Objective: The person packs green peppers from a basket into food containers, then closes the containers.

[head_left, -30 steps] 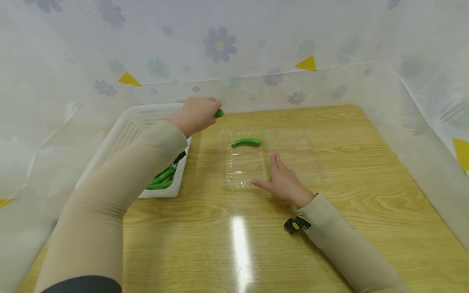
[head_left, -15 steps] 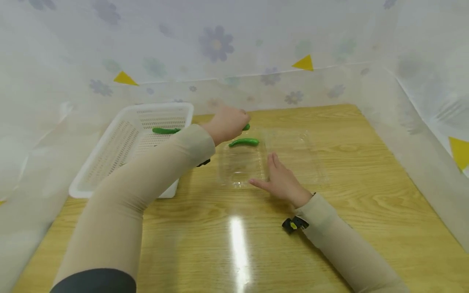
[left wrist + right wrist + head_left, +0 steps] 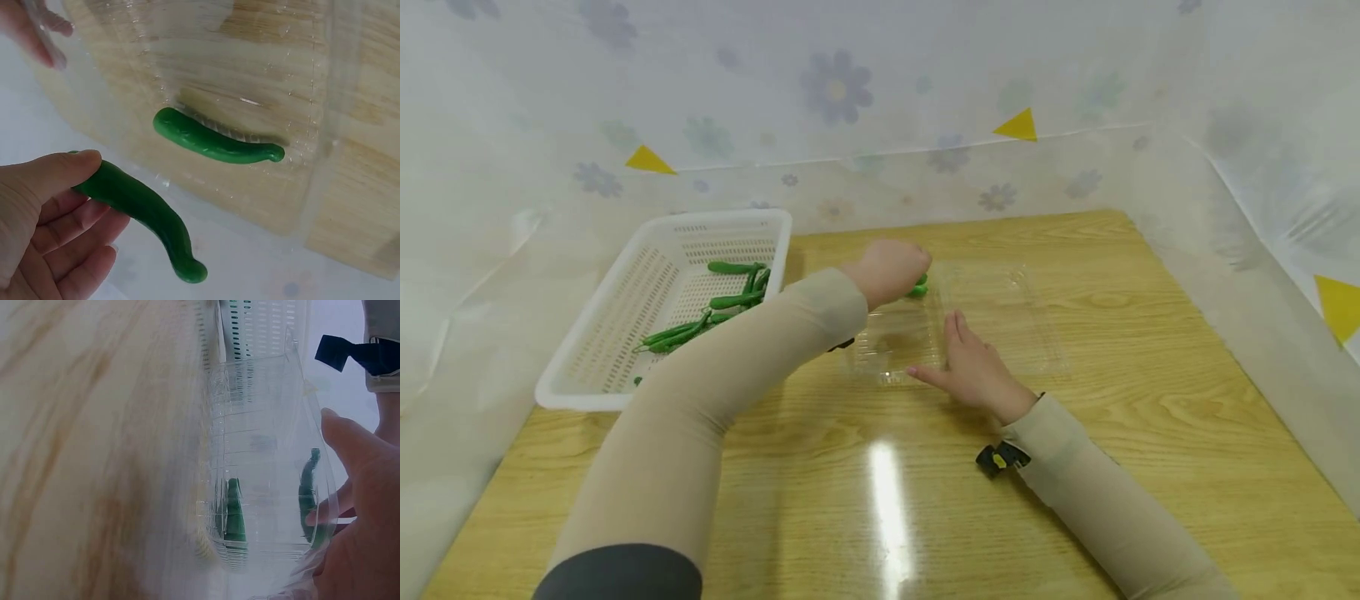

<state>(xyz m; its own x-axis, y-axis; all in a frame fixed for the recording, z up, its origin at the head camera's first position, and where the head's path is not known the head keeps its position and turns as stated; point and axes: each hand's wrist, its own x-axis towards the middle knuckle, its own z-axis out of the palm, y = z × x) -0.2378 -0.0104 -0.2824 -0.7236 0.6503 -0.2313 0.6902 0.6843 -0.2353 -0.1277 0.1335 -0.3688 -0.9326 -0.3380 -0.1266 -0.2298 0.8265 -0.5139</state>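
My left hand (image 3: 891,268) is over the far part of a clear plastic clamshell box (image 3: 891,337), pinching a curved green chili pepper (image 3: 140,203) by one end between thumb and fingers. Inside the box lies another green chili pepper (image 3: 215,139), a little apart from the held one. The head view shows only the tips of both peppers beyond the left hand. With its fingers straight and thumb spread toward the near rim, my right hand (image 3: 973,367) rests at the box's right side, by the fold to the flat-lying lid (image 3: 1000,321). It grips nothing.
Left of the box stands a white slotted basket (image 3: 606,292) with several green chili peppers (image 3: 673,335), partly hidden by the left sleeve (image 3: 700,408). Everything rests on a wood-grain table (image 3: 1150,417). A flowered sheet (image 3: 842,167) walls the back and sides.
The left hand has moved right and down from the basket to the box, carrying the pepper. The right hand stays at the box. More peppers in the basket now show.
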